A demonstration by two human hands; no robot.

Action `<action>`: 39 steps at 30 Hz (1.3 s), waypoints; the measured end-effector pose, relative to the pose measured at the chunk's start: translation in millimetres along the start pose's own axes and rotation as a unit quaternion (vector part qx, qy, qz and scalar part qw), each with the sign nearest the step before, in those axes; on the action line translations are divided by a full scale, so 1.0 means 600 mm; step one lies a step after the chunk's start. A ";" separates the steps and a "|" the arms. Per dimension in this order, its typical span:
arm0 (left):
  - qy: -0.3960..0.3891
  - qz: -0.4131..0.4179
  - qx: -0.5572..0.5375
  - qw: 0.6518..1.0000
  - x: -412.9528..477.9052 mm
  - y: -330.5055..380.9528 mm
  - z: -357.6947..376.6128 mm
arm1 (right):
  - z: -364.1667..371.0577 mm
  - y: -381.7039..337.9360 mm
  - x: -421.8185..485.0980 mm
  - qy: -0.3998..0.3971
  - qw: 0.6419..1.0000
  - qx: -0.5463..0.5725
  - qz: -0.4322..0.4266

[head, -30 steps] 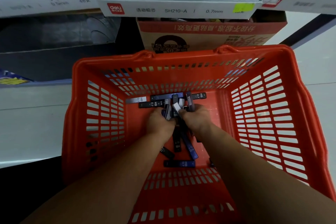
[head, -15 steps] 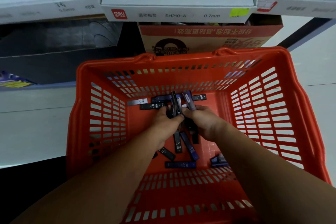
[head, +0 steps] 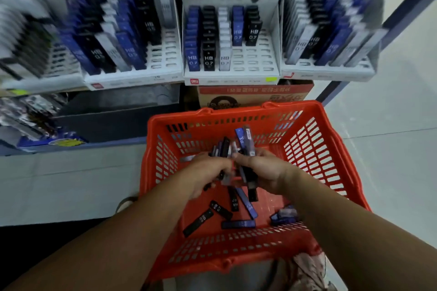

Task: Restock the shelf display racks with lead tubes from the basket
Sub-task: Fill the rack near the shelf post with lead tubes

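Note:
An orange basket [head: 331, 153] stands on the floor below the shelf. Both my hands are raised above its middle, close together. My left hand [head: 208, 172] grips a bunch of dark and pale lead tubes [head: 223, 147]. My right hand [head: 264, 170] grips more lead tubes, a blue one [head: 242, 138] sticking up and black ones hanging below. Several loose lead tubes [head: 221, 209] lie on the basket floor. Three white display racks stand on the shelf; the middle rack [head: 250, 64] has empty slots at its front right.
A left rack [head: 160, 59] and a right rack [head: 331, 73] hold blue, black and white tubes. A cardboard box [head: 255, 95] sits under the shelf behind the basket. Dark packaged goods [head: 30, 116] lie at lower left. A blue shelf post [head: 369, 38] runs at right.
Both hands have lifted up out of the basket bottom with bunches of tubes. The view has tilted upward, so the racks on the shelf now show fully.

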State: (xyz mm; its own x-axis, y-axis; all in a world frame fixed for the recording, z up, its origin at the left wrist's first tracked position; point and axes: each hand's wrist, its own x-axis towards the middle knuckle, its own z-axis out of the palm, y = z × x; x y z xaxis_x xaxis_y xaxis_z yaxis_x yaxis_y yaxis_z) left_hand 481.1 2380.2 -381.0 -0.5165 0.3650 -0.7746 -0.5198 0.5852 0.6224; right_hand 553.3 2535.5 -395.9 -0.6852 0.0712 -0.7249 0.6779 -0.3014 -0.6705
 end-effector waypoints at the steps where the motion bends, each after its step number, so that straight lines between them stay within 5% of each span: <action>1: -0.005 0.006 -0.006 1.000 -0.014 0.004 -0.005 | 0.007 -0.011 -0.017 0.002 1.000 0.001 -0.013; 19: -0.042 0.131 -0.101 0.985 -0.229 0.166 -0.087 | 0.047 -0.229 -0.285 -0.010 0.972 -0.225 -0.073; 25: 0.073 0.209 -0.136 0.966 -0.267 0.245 -0.122 | 0.066 -0.280 -0.300 0.002 0.965 -0.247 -0.093; 31: 0.090 0.268 0.048 0.958 -0.288 0.301 -0.123 | 0.082 -0.285 -0.279 -0.030 0.954 -0.275 -0.116; 39: 0.020 0.266 0.017 0.964 -0.255 0.318 -0.136 | 0.071 -0.293 -0.264 -0.010 0.928 -0.333 -0.167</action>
State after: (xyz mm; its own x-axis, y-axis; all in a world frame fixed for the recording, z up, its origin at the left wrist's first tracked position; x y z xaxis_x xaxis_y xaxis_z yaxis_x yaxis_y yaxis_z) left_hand 405.4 2376.7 -134.6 -0.7300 0.5918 -0.3419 -0.1526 0.3465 0.9256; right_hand 530.9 2536.6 -156.5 -0.8868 0.0345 -0.4609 0.4368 0.3886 -0.8113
